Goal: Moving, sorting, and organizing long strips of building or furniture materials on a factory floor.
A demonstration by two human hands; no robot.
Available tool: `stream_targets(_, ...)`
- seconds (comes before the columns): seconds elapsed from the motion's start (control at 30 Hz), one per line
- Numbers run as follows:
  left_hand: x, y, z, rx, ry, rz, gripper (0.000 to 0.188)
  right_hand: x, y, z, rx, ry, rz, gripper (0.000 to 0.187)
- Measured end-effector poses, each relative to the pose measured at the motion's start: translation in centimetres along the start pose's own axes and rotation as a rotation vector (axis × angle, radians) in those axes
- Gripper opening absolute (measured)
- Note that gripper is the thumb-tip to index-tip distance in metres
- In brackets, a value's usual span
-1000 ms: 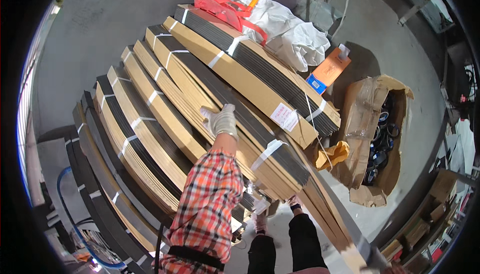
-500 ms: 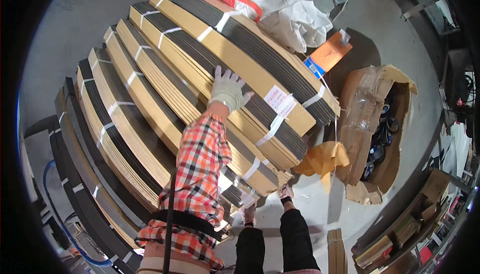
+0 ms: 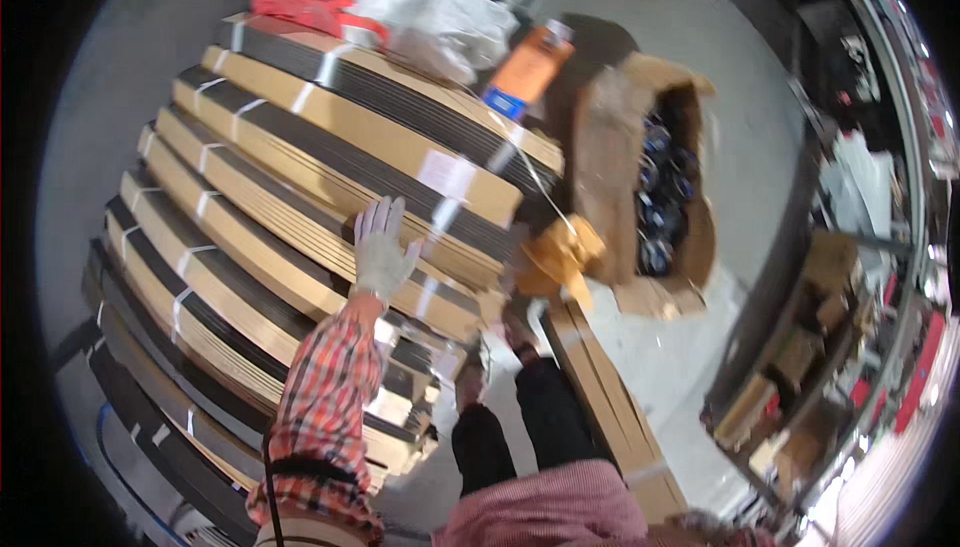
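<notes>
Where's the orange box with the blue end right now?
In the head view, the orange box is in the upper middle, a little right of centre, between the white sack on its left and the open cardboard box to its lower right.

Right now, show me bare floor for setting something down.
Grey floor shows bare between the open carton and the rack, and beyond the strapped bundles, upper left. Crowded: under the left hand, where bundles lie packed, and between bundles and carton, where yellowish paper sits.
</notes>
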State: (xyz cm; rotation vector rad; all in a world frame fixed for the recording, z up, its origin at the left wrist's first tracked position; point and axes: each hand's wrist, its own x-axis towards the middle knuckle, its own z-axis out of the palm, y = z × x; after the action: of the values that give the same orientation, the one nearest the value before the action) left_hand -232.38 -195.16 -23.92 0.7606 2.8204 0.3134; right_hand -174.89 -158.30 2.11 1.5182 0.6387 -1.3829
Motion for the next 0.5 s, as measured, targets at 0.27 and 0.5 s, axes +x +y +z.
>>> stream_targets(0.27,-27.0,23.7,0.5,-1.68,-1.121,-0.838,0.022,-6.8,9.6,5.1,0.079,-0.094,-0.217,0.082)
stream_targets(0.5,-29.9,33.1,-5.0,-1.634,-1.124,-0.973,0.085,-10.0,23.1,9.2,0.161,-0.162,-0.429,0.092)
